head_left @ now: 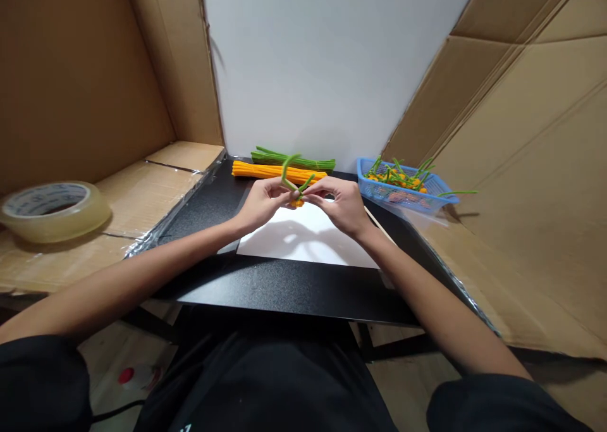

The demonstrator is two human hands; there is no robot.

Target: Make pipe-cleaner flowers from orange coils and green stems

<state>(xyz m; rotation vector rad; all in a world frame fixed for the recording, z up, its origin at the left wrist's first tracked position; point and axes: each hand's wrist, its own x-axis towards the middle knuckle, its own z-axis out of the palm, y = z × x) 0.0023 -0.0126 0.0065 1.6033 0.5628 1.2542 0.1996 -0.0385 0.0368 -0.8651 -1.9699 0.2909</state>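
Note:
Between my two hands is a small piece of orange and green pipe cleaner (298, 202), its green ends sticking up. My left hand (266, 201) pinches it from the left with thumb and fingers. From the right, the fingertips of my right hand (339, 203) close on the same piece. Both hands are above a white sheet of paper (303, 239) on the black table (265, 286). Just behind them lie a bundle of orange pipe cleaners (256, 170) and a bundle of green ones (317, 164).
A blue basket (403, 199) with green and orange pieces stands at the right back. On the cardboard at the left lies a large roll of tape (54, 210). Cardboard walls rise on both sides, with a white panel (322, 59) behind. A thin stick (379, 224) lies beside my right wrist.

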